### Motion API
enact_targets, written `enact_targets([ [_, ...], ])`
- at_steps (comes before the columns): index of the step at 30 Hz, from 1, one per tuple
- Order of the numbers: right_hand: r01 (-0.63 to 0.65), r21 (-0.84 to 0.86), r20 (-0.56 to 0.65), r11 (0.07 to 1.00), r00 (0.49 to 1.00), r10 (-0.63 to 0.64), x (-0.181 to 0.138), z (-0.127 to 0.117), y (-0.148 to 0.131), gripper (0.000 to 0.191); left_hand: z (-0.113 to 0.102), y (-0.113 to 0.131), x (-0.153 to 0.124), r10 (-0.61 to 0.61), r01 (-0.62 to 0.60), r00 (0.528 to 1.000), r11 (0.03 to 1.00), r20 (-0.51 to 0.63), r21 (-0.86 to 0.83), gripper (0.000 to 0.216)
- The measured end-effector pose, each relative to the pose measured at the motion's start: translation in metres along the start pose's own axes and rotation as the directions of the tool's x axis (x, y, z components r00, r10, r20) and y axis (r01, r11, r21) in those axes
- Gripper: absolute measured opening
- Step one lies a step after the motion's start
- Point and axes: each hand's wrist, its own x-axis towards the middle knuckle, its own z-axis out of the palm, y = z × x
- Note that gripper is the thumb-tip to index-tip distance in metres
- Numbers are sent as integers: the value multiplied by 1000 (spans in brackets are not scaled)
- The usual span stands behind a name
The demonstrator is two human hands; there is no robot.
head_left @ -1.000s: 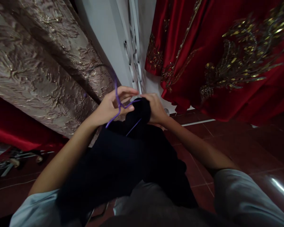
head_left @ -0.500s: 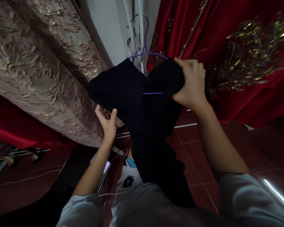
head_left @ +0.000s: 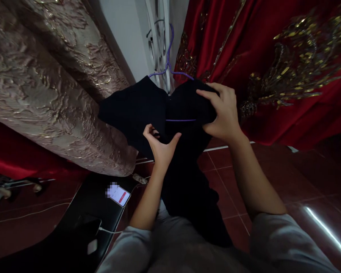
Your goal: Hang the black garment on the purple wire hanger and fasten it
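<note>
A black garment [head_left: 136, 110] hangs on a thin purple wire hanger [head_left: 168, 60], held up in front of me. My right hand [head_left: 221, 112] is closed on the garment's right shoulder, over the hanger's end. My left hand [head_left: 160, 146] reaches up from below the garment's middle, fingers curled and pinching the dark cloth under the hanger's purple bar. The rest of the garment drops down to my lap.
A beige brocade dress [head_left: 45, 87] hangs at the left and a red dress with gold embroidery [head_left: 272, 64] at the right. Between them stands a white wall with an ornate white frame [head_left: 159, 45]. A lit phone [head_left: 118, 194] lies on a black surface over the red tiled floor.
The garment went from my lap up onto the hanger and now sits a little lower. My left hand moved right, from under the left sleeve to the garment's middle.
</note>
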Motion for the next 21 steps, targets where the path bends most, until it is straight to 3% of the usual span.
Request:
enact_targets([
  [5, 13, 15, -62, 1000, 998, -12, -2, 4, -1, 75, -10, 2, 4, -48, 40, 998, 986, -45, -160, 22],
  [9, -10, 248, -101, 969, 994, 37, -23, 3, -28, 54, -31, 16, -12, -151, 130, 987, 950, -51, -284, 17],
  [12, -121, 604, -152, 787, 953, 263, -54, 14, -65, 33, -37, 30, -26, -194, 180, 981, 921, -5, -346, 19],
  [14, -298, 779, 10, 552, 886, 464, -74, 29, -86, 19, -37, 37, -31, -210, 217, 976, 907, 60, -361, 25],
  [16, -498, 789, 278, 361, 813, 512, -87, 45, -97, 30, -34, 42, -33, -213, 239, 971, 902, 112, -360, 29],
  [18, -616, 723, 444, 311, 760, 474, -92, 59, -99, 44, -32, 44, -34, -211, 246, 968, 904, 136, -351, 30],
  [21, -633, 707, 482, 315, 757, 442, -92, 69, -97, 51, -30, 42, -36, -211, 250, 967, 903, 146, -350, 30],
])
